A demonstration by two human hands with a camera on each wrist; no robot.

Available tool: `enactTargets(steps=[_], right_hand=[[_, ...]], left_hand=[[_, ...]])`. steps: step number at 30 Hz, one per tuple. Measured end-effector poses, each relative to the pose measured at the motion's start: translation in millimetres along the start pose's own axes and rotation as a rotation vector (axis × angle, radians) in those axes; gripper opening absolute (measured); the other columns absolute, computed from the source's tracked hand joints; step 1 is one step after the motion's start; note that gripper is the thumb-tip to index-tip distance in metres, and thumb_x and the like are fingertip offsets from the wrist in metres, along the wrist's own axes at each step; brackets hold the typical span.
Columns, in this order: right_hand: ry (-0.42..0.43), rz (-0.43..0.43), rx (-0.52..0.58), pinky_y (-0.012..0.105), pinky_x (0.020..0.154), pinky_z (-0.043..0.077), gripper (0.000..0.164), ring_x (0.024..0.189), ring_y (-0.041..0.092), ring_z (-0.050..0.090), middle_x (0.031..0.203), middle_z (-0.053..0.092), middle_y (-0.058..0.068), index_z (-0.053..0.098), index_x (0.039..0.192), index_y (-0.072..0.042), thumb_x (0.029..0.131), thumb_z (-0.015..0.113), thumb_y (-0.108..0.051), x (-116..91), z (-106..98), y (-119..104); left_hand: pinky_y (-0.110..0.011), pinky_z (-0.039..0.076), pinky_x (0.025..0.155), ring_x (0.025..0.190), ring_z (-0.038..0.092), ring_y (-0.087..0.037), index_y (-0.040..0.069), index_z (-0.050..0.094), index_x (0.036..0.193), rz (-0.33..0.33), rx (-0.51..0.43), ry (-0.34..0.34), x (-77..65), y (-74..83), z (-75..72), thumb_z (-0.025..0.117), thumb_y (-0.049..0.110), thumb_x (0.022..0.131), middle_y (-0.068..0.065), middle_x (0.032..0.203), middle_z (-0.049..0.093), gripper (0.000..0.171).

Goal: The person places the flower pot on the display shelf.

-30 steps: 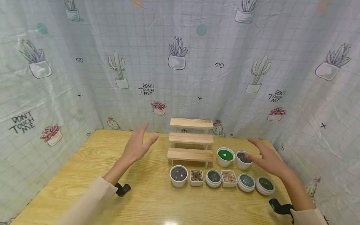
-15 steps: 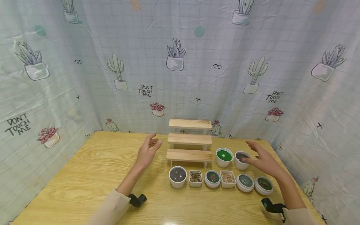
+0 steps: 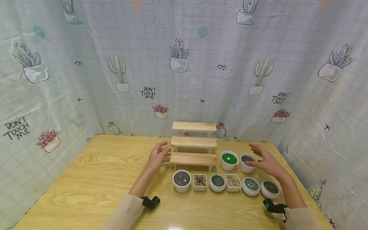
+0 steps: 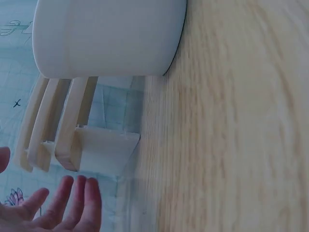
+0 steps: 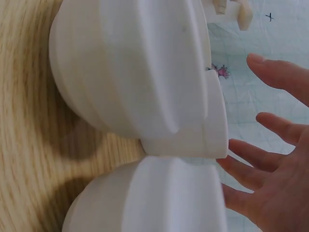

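My left hand [image 3: 157, 157] holds nothing, fingers loosely bent at the left end of a three-tier wooden shelf stand [image 3: 193, 157]. The left wrist view has those fingers [image 4: 91, 203] just off the board ends, below a big white pot [image 4: 111, 38]. On the right side, my other hand [image 3: 265, 162] hovers with thumb and fingers spread around the far side of a round white pot of dark soil [image 3: 246, 167]. Beside it stands a white pot with a green top [image 3: 229, 159]. In the right wrist view, white pots [image 5: 125, 72] partly cover what lies behind them.
In front of the stand runs a row: a grey-soil pot [image 3: 182, 180], square pots of pebbles [image 3: 200, 182] and pale gravel [image 3: 233, 182], and several low round pots [image 3: 251, 186]. A printed curtain [image 3: 184, 92] closes off the wooden table's [image 3: 86, 191] back and sides.
My left hand has moved right and slightly down, up to the stand's left end, its fingers bending more. The right hand has shifted only slightly left. The pots and stand stay put.
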State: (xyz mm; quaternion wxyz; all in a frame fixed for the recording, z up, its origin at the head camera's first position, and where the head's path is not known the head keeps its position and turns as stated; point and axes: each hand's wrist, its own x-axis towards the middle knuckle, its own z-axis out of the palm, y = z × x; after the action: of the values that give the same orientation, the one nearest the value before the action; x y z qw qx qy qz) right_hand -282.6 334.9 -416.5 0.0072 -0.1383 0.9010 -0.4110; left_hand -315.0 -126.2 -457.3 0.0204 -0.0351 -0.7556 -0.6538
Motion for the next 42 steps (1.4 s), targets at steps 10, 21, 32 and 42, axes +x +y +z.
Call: enactTargets(steps=[10, 21, 32, 42], right_hand=[[-0.04, 0.05, 0.049, 0.075, 0.111, 0.035, 0.088, 0.145, 0.061, 0.031, 0.159, 0.03, 0.039, 0.025, 0.16, 0.002, 0.092, 0.078, -0.019, -0.7, 3.5, 8.8], [-0.073, 0.066, 0.074, 0.077, 0.111, 0.033, 0.092, 0.144, 0.061, 0.031, 0.157, 0.033, 0.038, 0.024, 0.161, -0.001, 0.09, 0.079, -0.019, 1.0, 3.7, 15.4], [-0.088, 0.046, 0.078, 0.076, 0.11, 0.034, 0.092, 0.141, 0.058, 0.036, 0.153, 0.04, 0.034, 0.027, 0.159, -0.002, 0.087, 0.081, -0.019, 1.8, 7.8, 21.1], [-0.092, 0.048, 0.014, 0.069, 0.11, 0.04, 0.09, 0.143, 0.056, 0.036, 0.155, 0.038, 0.034, 0.03, 0.157, 0.001, 0.088, 0.082, -0.022, 3.8, 12.1, 28.2]], left_hand=[[-0.042, 0.063, 0.087, 0.1, 0.072, -0.024, 0.004, 0.044, 0.153, -0.097, -0.067, -0.124, 5.1, -15.1, 0.1, 0.058, 0.036, 0.106, -0.028, 0.133, 0.057, 0.059], [-0.033, 0.062, 0.082, 0.091, 0.073, -0.021, 0.003, 0.037, 0.157, -0.068, -0.091, -0.265, 3.3, -26.5, 1.3, 0.069, 0.029, 0.1, -0.012, 0.109, 0.066, 0.071], [-0.025, 0.059, 0.07, 0.081, 0.065, -0.01, 0.004, 0.042, 0.155, -0.005, -0.121, -0.27, 1.4, -35.3, -0.7, 0.078, 0.012, 0.092, -0.004, 0.1, 0.064, 0.074], [-0.026, 0.059, 0.071, 0.084, 0.066, -0.011, 0.005, 0.04, 0.157, 0.002, -0.095, -0.286, 1.3, -36.6, -1.8, 0.077, 0.013, 0.092, -0.003, 0.1, 0.065, 0.075]])
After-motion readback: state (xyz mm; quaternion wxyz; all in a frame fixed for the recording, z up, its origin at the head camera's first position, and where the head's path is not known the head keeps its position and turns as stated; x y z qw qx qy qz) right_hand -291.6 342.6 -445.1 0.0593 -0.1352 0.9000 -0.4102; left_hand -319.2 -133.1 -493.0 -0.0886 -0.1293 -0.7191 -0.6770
